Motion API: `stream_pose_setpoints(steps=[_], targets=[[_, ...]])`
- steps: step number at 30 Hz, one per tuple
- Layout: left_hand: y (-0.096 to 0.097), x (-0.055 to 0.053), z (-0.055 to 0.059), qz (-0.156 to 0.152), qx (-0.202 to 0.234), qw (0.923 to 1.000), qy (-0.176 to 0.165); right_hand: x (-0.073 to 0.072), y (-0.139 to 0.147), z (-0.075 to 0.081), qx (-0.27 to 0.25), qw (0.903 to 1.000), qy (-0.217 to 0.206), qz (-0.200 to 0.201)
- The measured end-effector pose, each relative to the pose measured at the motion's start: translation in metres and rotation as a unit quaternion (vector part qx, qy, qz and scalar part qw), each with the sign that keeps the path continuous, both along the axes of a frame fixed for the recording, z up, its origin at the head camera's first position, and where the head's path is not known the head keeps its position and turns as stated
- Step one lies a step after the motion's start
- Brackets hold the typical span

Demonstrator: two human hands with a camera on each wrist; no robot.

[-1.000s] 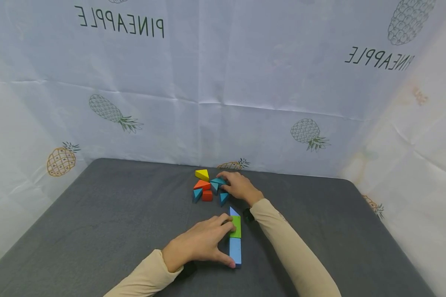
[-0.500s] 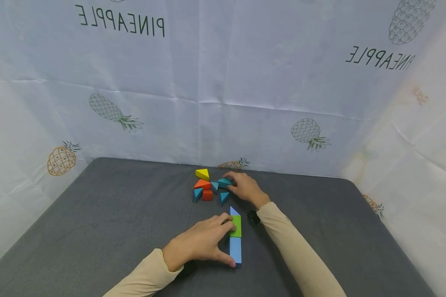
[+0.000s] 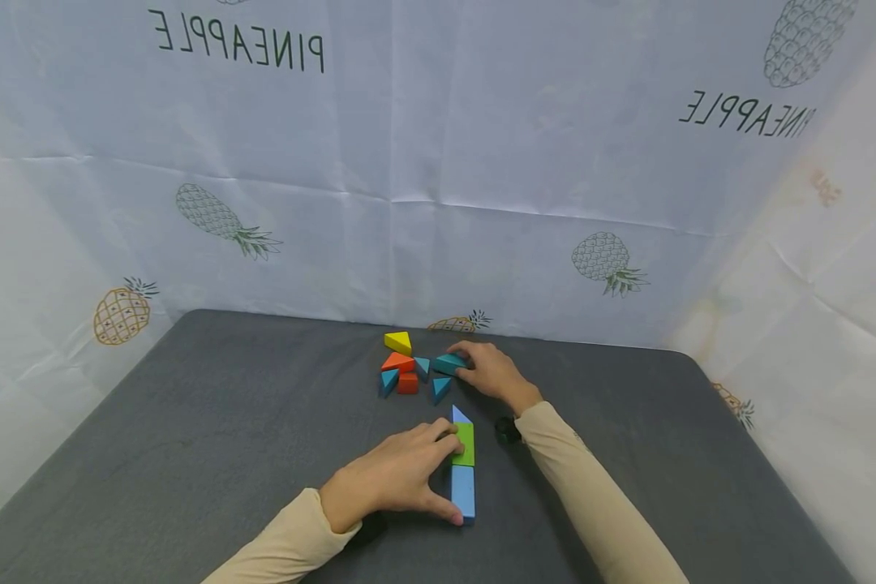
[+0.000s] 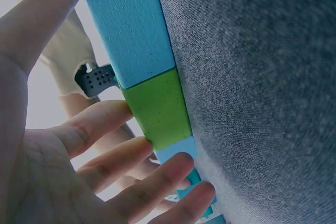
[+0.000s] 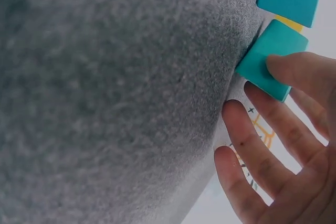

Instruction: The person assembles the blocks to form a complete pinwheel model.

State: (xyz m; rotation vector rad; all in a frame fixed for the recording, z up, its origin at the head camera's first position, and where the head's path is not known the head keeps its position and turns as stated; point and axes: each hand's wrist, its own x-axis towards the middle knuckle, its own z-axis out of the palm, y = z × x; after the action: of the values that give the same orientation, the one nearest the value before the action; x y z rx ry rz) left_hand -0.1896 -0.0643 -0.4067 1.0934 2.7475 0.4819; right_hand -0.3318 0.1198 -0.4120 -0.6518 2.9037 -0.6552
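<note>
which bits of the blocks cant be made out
Head: green block, left side partly covered by the left hand.
Left wrist: light blue triangle, partly behind that hand's fingers.
Left wrist: long blue block, one end cut off by the top edge.
Right wrist: yellow block, mostly hidden behind the teal blocks.

On the table (image 3: pixel 190 422), a three-block row (image 3: pixel 467 450) stretches away from me, my left hand (image 3: pixel 397 466) at its left side. Past its far end, a lone block (image 3: pixel 440 388) lies just before the far block (image 3: pixel 447 364) my right hand (image 3: pixel 491 371) grips. A five-block cluster (image 3: pixel 397 362) sits left of both; cloth (image 3: pixel 438 162) hangs behind.
</note>
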Motion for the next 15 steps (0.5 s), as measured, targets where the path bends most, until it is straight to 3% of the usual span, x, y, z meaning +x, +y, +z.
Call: stream_pose_setpoints(steps=[15], targets=[[0.001,0.001,0.000,0.001,0.005,1.0000,0.003,0.008,0.018,0.001,-0.036,0.9989,-0.015,0.024]])
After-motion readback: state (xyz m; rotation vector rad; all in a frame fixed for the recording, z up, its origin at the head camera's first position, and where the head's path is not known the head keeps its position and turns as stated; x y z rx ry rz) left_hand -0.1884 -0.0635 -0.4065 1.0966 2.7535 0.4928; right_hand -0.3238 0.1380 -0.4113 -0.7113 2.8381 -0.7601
